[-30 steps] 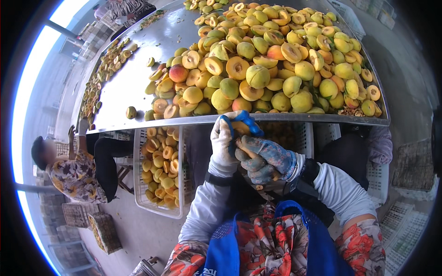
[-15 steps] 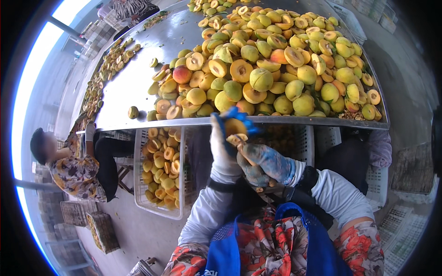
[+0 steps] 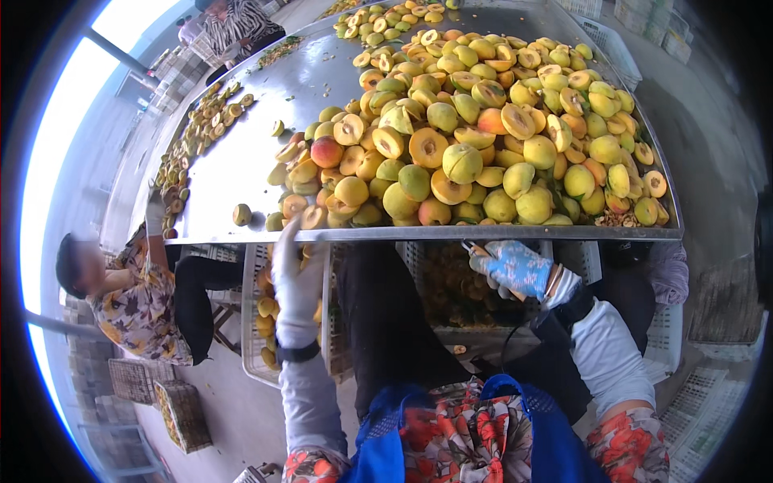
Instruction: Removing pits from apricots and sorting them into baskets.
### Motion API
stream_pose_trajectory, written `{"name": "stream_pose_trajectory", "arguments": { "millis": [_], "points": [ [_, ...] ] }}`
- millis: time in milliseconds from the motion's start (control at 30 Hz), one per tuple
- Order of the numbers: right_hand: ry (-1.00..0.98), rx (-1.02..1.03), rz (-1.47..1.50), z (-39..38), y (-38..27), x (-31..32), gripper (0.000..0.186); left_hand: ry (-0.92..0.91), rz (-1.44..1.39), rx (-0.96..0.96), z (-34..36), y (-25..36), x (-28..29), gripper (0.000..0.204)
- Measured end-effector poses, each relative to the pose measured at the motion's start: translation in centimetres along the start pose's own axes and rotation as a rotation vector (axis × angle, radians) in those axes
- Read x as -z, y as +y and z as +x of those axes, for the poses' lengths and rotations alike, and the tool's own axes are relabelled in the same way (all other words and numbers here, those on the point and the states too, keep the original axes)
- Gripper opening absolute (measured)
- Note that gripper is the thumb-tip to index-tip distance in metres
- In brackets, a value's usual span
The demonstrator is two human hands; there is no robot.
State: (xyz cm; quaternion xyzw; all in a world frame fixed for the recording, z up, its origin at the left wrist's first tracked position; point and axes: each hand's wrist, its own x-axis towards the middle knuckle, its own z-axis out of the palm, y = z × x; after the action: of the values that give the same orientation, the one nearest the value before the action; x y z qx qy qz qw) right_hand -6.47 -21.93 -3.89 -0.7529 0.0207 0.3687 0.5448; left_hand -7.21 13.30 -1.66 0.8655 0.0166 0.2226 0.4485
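My left hand (image 3: 296, 270), in a white glove, is slightly blurred over the left white crate (image 3: 250, 342), by the table's front edge. Its fingers look stretched out and I see no fruit in them. My right hand (image 3: 515, 270), in a blue patterned glove, is closed around a small hand tool with a metal tip (image 3: 470, 247), just below the table edge. Most of the tool's handle is hidden in the glove. Yellow peach halves (image 3: 266, 308) lie in the left crate. A big heap of whole and halved peaches (image 3: 463, 163) covers much of the metal table (image 3: 233, 177).
A second crate (image 3: 415, 258) with darker pieces stands under the table edge, between my legs. At the left sits a co-worker (image 3: 141, 310) with a gloved hand near more fruit halves. Another person (image 3: 237, 32) is at the far left. Wicker baskets (image 3: 183, 414) stand on the floor.
My left hand has moved left, away from my right hand, and the peach half it held is no longer seen in it. My right hand has moved up and right with the tool.
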Motion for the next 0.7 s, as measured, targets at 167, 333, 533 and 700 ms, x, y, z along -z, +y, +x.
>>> {"name": "stream_pose_trajectory", "arguments": {
  "millis": [167, 333, 533, 700],
  "points": [
    [-0.103, 0.176, -0.325, -0.7, -0.2, -0.9, 0.037, -0.462, 0.367, -0.568, 5.1, 6.2, -10.4, 0.059],
    [-0.149, 0.151, -0.117, -2.2, -1.8, -0.8, 0.029, -0.534, 0.475, -0.523, 7.1, 6.6, -10.7, 0.049],
    [-0.079, 0.496, 0.397, -2.0, -1.8, -2.0, 0.023, -0.480, -0.884, 0.373, 3.0, 5.5, -8.2, 0.049],
    [0.455, 1.125, -0.139, -0.6, -2.1, -4.9, 0.024, -0.609, -1.281, 0.568, -1.9, 7.4, -10.6, 0.069]
  ]
}}
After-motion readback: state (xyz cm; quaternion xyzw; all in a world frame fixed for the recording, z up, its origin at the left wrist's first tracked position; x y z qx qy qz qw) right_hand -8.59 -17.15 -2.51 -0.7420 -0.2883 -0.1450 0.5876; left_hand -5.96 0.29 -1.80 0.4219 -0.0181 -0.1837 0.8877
